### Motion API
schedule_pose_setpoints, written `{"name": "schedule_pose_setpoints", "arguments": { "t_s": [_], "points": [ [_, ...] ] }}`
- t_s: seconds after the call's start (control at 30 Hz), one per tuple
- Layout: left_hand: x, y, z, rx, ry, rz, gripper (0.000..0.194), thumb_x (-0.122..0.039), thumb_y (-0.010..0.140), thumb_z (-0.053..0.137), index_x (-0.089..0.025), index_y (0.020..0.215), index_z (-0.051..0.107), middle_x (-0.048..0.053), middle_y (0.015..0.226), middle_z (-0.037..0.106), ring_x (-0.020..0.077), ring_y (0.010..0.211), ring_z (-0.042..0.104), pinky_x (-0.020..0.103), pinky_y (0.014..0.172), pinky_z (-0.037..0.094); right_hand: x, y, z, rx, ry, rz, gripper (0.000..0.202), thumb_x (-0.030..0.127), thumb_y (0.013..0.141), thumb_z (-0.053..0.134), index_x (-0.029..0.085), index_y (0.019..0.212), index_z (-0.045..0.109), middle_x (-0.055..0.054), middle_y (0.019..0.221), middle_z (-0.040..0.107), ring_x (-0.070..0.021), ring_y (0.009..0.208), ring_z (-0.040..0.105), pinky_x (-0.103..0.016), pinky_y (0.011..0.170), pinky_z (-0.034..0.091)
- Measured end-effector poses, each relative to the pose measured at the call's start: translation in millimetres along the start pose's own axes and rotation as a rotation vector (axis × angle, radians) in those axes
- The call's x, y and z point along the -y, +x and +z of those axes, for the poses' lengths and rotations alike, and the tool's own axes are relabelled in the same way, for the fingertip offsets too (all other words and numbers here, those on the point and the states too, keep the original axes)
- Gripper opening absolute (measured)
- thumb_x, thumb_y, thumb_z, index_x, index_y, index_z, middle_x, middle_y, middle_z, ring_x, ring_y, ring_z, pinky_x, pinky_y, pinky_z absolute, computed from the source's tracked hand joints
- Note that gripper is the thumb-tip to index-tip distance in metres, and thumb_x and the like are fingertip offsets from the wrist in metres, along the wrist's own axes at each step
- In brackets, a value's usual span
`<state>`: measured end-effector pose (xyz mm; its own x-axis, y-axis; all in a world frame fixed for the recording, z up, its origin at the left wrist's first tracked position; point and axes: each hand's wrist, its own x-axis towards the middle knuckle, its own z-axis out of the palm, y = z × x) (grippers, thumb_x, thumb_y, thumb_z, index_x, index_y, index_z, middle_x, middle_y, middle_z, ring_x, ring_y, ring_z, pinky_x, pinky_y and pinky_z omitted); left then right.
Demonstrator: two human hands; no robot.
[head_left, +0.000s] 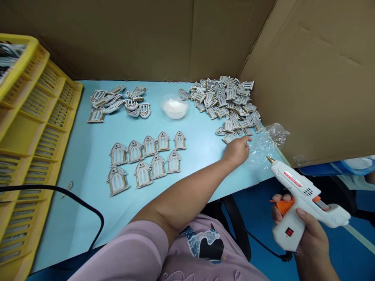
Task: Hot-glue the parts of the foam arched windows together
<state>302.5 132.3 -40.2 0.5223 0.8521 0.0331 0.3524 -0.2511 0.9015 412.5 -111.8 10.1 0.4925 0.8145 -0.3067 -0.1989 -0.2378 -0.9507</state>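
Observation:
My left hand (237,151) reaches across the table to the front edge of a heap of small arched window-shaped pieces (222,97). Its fingertips point right over a sheet of clear plastic (260,146); the fingers look a little apart, and I see nothing between them. At the right, beyond the table's edge, my right hand (313,234) grips a white hot glue gun (304,195), fingers at its orange trigger. The gun's brass nozzle points up and left, and a glue stick (361,238) sticks out of its back. Two rows of arched window pieces (143,174) lie face up mid-table.
A smaller pile of pieces (107,99) lies at the back left, beside a clear bowl with white contents (175,107). Yellow crates (32,136) stand at the left. Cardboard walls (131,39) enclose the back and right. A black cable (93,212) loops over the left side.

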Motion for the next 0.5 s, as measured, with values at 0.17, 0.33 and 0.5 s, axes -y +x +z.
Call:
{"name": "schedule_pose_setpoints", "arguments": {
  "t_s": [0.17,0.33,0.5],
  "points": [
    [-1,1,-1.5,-0.074,-0.045,-0.029,0.036,-0.014,0.088,0.067,-0.023,0.122,0.065,0.003,0.105,0.072,0.0187,0.102,0.066,0.031,0.097,0.049,-8,-1,-9,0.083,0.161,0.021,0.033,0.055,0.074,0.065,0.026,0.091,0.060,-0.007,0.086,0.062,-0.0146,0.047,0.046,-0.034,0.042,0.043],
    [-3,3,1.9,-0.097,-0.151,-0.022,0.040,-0.014,0.089,0.066,-0.021,0.128,0.060,0.002,0.098,0.072,0.0142,0.093,0.067,0.026,0.091,0.051,-10,-1,-5,0.117,0.166,0.011,0.031,0.052,0.078,0.065,0.025,0.092,0.063,-0.009,0.088,0.065,-0.0150,0.049,0.049,-0.034,0.044,0.045],
    [-4,3,5.9,-0.046,-0.217,-0.012,0.048,-0.014,0.089,0.066,-0.021,0.135,0.053,0.001,0.099,0.073,0.0104,0.081,0.068,0.022,0.080,0.053,-10,6,7,0.071,0.049,-0.060,0.032,0.043,0.079,0.073,0.022,0.101,0.064,-0.011,0.105,0.069,-0.0200,0.063,0.061,-0.038,0.056,0.052]
  ]
}}
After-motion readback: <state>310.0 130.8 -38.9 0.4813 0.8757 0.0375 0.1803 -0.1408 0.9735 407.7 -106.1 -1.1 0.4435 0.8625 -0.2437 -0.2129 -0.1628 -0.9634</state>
